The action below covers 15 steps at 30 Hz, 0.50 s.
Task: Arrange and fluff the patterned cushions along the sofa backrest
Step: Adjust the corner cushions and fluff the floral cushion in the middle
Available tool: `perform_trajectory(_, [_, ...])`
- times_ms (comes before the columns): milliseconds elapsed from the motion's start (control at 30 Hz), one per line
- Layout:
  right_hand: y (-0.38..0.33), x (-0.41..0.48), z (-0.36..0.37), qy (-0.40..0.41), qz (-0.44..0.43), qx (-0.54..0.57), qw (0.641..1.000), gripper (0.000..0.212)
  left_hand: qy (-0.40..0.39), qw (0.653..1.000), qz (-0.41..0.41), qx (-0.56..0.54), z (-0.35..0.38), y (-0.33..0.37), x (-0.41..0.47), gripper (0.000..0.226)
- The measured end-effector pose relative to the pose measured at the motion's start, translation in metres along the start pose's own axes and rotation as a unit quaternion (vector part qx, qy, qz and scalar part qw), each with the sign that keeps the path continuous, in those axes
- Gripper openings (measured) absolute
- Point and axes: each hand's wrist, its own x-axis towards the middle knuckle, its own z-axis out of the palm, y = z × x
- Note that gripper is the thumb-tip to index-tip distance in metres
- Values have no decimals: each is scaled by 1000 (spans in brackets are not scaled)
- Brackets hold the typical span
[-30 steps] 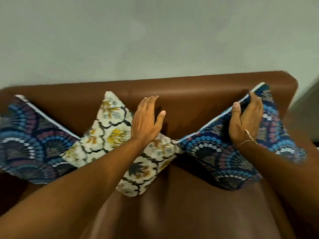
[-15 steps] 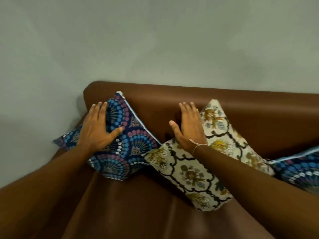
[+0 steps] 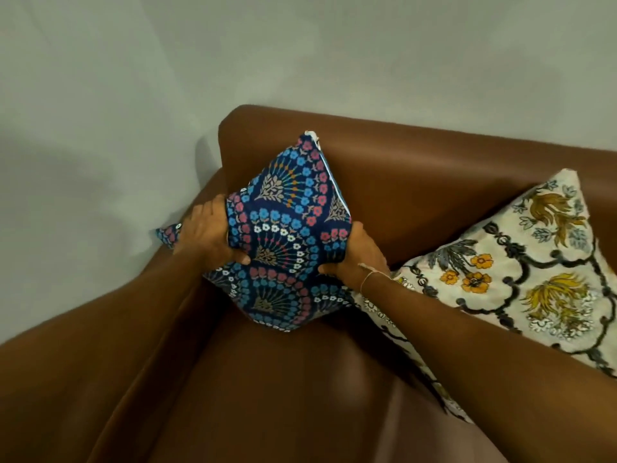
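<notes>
Both hands, left hand (image 3: 208,232) and right hand (image 3: 355,253), squeeze the blue cushion (image 3: 287,235) mid-fluff; the cream cushion (image 3: 521,282) seems placed; others possibly remain unseen.

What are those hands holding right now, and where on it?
The dark blue patterned cushion, squeezed between both hands: the left hand grips its left side, the right hand its right side.

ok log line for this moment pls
step: fluffing | left hand + right hand: squeezing blue cushion | cream cushion: on sofa
</notes>
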Motion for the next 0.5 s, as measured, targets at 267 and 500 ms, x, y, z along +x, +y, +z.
perform_trajectory(267, [-24, 1, 8, 112, -89, -33, 989, 78, 134, 989, 15, -59, 1, -18, -6, 114])
perform_trajectory(500, [-18, 9, 12, 53, -54, -53, 996, 112, 34, 999, 12, -21, 4, -22, 6, 136])
